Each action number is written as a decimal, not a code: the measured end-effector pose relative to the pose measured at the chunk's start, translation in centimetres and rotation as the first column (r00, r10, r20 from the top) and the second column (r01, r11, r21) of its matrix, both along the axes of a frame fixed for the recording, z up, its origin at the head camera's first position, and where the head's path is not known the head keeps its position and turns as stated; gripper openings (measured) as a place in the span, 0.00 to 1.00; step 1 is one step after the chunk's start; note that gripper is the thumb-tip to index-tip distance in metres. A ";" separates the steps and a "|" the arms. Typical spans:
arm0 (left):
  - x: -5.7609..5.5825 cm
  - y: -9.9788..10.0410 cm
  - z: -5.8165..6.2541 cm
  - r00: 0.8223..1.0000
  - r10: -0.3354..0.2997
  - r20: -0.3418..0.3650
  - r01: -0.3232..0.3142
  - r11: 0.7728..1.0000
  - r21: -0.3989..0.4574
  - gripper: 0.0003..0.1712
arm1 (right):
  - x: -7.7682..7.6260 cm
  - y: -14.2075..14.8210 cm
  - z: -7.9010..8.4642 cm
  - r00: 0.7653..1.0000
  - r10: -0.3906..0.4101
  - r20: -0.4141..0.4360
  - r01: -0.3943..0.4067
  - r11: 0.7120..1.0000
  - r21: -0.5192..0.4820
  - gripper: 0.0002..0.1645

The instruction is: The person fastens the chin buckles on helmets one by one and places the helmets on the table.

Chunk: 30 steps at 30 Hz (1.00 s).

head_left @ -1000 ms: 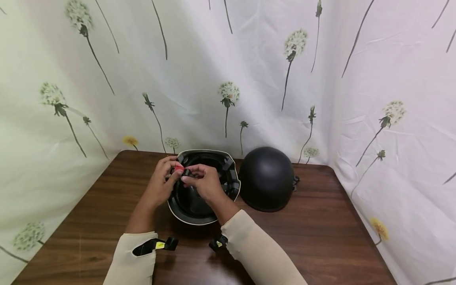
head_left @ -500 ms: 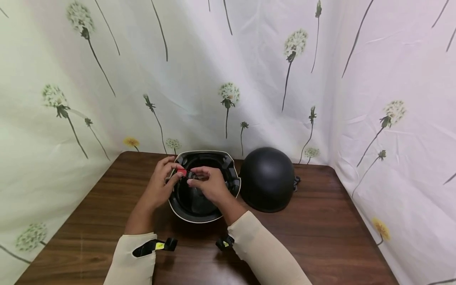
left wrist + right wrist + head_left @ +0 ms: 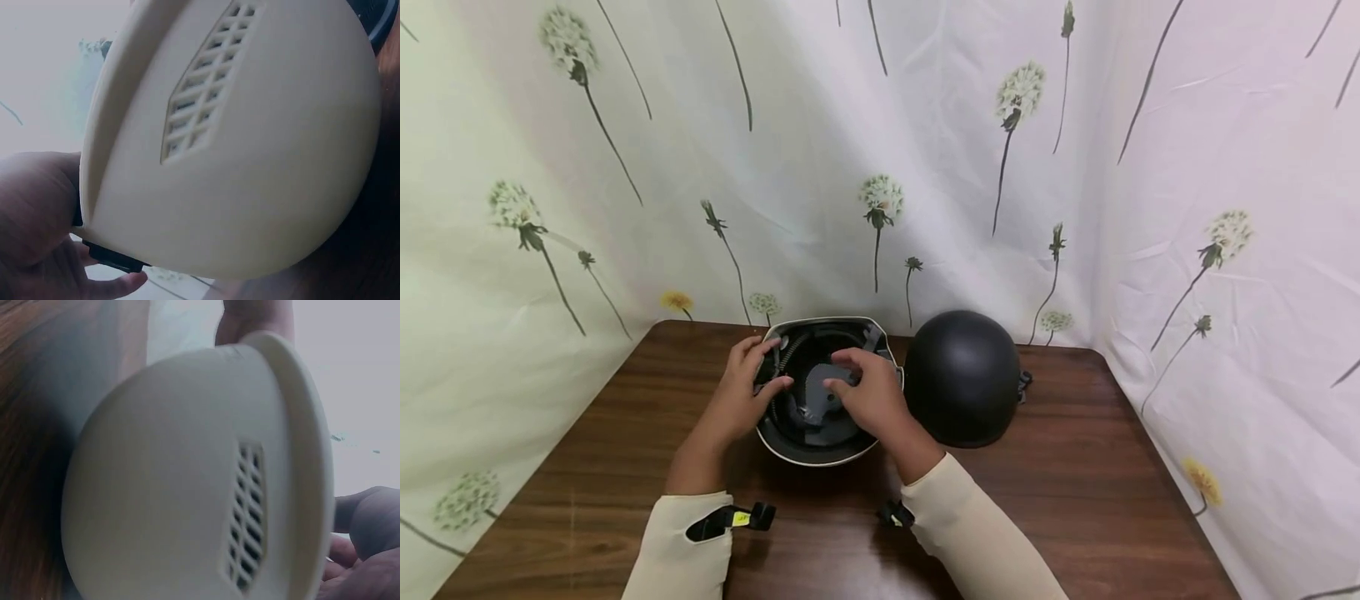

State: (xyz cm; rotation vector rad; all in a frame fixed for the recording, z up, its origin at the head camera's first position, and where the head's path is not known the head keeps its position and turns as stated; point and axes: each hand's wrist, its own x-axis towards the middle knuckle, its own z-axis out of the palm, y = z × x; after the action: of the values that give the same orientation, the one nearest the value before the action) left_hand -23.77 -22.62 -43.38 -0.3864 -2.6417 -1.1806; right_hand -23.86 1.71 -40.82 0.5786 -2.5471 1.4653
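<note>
A cream helmet (image 3: 815, 454) lies upside down on the table, its dark lining and straps facing up in the head view. My left hand (image 3: 741, 392) is at its left rim, thumb and fingers apart. Over the right side of the opening is my right hand (image 3: 876, 396), thumb and forefinger spread with nothing between them. In the left wrist view, the vented cream helmet shell (image 3: 281, 156) hides part of the left hand (image 3: 37, 225); a black clip (image 3: 115, 257) shows at the rim. The right hand (image 3: 375, 550) is partly behind the rim in the right wrist view.
A black helmet (image 3: 962, 379), dome up, stands close to the right of the cream one. Both are on a brown wooden table (image 3: 1075, 500). A white curtain (image 3: 820, 167) printed with dandelions hangs behind and at the sides.
Both hands have let go of the red and black buckle they held over the helmet; it no longer shows. My right hand has moved right, and the fingers of both hands have spread.
</note>
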 end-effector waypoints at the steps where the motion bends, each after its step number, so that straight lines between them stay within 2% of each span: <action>1: 0.0 0.0 0.0 1.000 0.006 0.017 -0.006 1.000 -0.015 0.39 | 0.0 0.2 0.0 1.000 -0.002 -0.014 0.002 1.000 -0.007 0.22; 7: 0.1 -0.3 -0.2 0.998 0.015 0.056 -0.011 0.998 -0.069 0.47 | -0.2 1.4 -0.5 0.990 -0.032 -0.137 0.033 0.999 0.002 0.22; 12: 0.2 -0.6 -0.2 0.998 0.018 0.058 -0.013 0.996 -0.089 0.48 | -0.8 2.2 -0.8 0.960 -0.042 -0.277 0.051 0.998 0.024 0.20; 15: 0.1 -0.7 -0.3 0.998 0.019 0.057 -0.013 0.995 -0.104 0.48 | -1.0 2.7 -1.2 0.949 -0.037 -0.314 0.061 0.996 0.070 0.20; 18: 0.1 -0.8 -0.5 0.996 0.023 0.082 -0.013 0.993 -0.117 0.48 | -1.0 3.1 -1.8 0.960 -0.033 -0.280 0.057 0.995 0.076 0.21; 21: 0.1 -0.9 -0.7 0.994 0.021 0.110 -0.008 0.993 -0.114 0.49 | -1.1 3.5 -2.1 0.973 -0.032 -0.229 0.039 0.999 0.029 0.21; 27: -0.2 -1.0 -1.1 0.995 0.007 0.100 0.001 0.997 -0.076 0.49 | -1.3 3.8 -2.3 0.981 -0.022 -0.191 0.010 0.998 -0.062 0.23; 30: -0.3 -1.3 -1.6 0.996 0.008 0.093 -0.004 0.999 -0.043 0.47 | -1.4 3.8 -2.5 0.983 -0.022 -0.180 0.008 0.997 -0.075 0.27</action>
State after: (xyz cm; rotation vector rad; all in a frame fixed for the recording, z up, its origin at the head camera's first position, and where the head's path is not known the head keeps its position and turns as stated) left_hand -24.10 -23.92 -44.97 -0.3388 -2.7497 -1.1701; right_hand -25.24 5.47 -43.30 0.6479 -2.3439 1.4248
